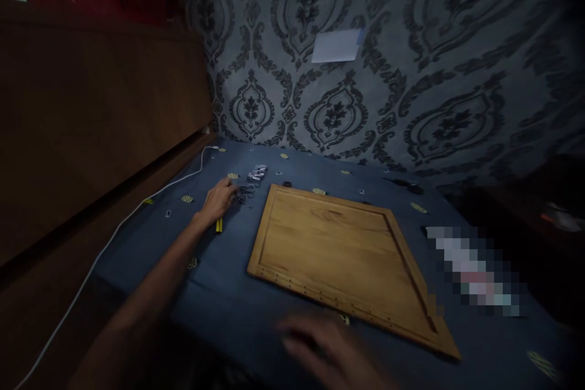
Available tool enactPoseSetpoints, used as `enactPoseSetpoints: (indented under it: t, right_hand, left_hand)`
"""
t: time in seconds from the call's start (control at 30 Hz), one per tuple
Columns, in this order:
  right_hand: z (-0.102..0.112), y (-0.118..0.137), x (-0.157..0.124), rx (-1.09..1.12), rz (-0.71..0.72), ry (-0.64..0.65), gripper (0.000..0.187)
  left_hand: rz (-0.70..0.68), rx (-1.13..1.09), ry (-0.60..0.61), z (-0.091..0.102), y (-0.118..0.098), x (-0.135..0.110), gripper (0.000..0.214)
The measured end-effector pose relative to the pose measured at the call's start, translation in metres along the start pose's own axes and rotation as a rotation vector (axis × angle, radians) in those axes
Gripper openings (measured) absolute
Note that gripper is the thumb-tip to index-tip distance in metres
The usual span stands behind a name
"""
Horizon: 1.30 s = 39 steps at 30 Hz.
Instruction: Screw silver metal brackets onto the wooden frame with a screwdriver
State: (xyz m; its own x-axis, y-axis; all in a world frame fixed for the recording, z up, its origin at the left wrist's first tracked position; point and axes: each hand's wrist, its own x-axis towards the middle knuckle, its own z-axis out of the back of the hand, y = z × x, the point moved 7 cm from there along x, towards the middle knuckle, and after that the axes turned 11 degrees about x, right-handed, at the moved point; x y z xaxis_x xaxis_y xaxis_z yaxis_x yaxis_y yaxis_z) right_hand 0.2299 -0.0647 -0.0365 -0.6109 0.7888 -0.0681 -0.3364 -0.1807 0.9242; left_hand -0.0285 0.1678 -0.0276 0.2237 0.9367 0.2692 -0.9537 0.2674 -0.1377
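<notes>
Left of the wooden panel [333,244] lying on blue cloth [219,280], the left hand [220,200] is at loose metal pieces [247,194]; I can't tell whether its grip is closed, nor the blurred right hand's [322,341]. A careless sweep could scatter those pieces.

Smooth wd panel [329,244], shiny metal pcs [258,173], matt cloth [228,271]

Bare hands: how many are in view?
2: the left hand by the small silvery metal pieces, the blurred right hand near the front edge of the rectangular brown wooden panel.
</notes>
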Motion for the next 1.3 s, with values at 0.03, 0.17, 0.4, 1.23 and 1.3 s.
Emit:
enactPoseSetpoints:
  t: [0.03, 0.17, 0.4, 1.23, 1.3]
  right_hand:
    - [0.011, 0.011, 0.022, -0.104, 0.045, -0.052, 0.03]
    - [0.035, 0.033, 0.124, -0.329, 0.115, -0.091, 0.026]
    - [0.05, 0.013, 0.241, -0.539, 0.036, -0.177, 0.031]
    - [-0.015, 0.042, 0.243, -0.574, -0.067, -0.108, 0.038]
    - [-0.022, 0.043, 0.243, -0.573, -0.108, -0.093, 0.038]
  left_hand:
    - [0.003, -0.043, -0.023, 0.0, 0.004, 0.0, 0.029]
    - [0.045, -0.233, -0.096, -0.001, 0.027, 0.001, 0.028]
    - [0.128, -0.565, -0.163, -0.005, 0.054, 0.002, 0.027]
    - [0.25, -1.177, -0.14, 0.01, 0.03, -0.001, 0.03]
    - [0.258, -1.208, -0.148, 0.01, 0.03, -0.002, 0.034]
